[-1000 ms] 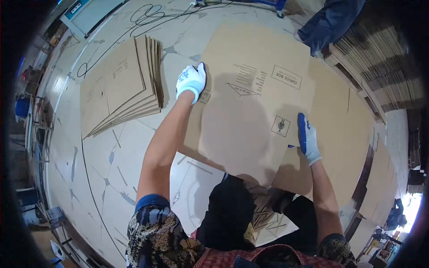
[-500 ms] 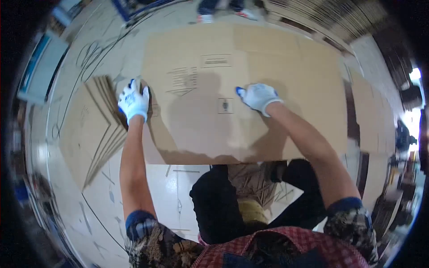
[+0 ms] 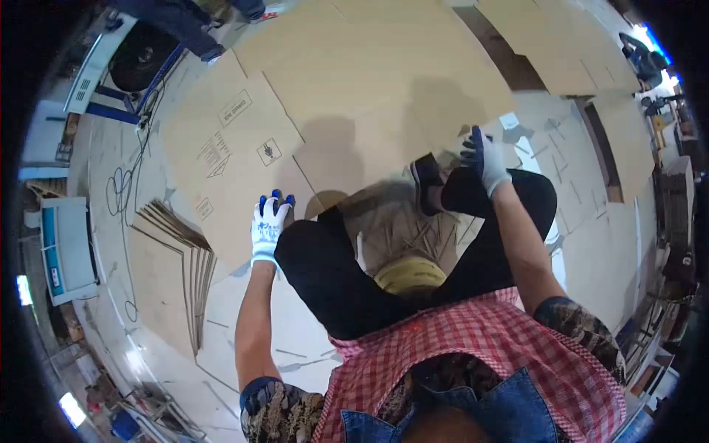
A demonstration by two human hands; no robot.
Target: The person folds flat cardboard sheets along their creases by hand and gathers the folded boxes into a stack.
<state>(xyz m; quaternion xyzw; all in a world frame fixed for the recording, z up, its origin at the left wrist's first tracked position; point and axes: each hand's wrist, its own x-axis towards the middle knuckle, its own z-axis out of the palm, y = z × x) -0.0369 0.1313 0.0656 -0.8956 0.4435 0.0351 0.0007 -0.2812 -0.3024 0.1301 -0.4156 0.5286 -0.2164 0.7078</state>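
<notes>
Head cam: L hand (image 3: 270, 227) part-open, fingers up & slightly apart, no grip visible, by near edge of printed cardbd sheet (image 3: 236, 173), next to L knee (image 3: 303, 251); can't tell if touching either. R hand (image 3: 487, 161) loosely open, nothing seen in it, near R knee (image 3: 535, 196); contact unclear. Printed sheet's on floor (image 3: 221, 306), front-L, beside big plain cardbd (image 3: 384, 66). Fanned cardbd stack (image 3: 159, 277) further L. Co-worker's legs (image 3: 177, 26) far top-L.

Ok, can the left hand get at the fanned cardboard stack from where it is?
Probably yes: the left hand looks empty, and only part of the printed sheet and floor seem to lie between it and the fanned stack.
</notes>
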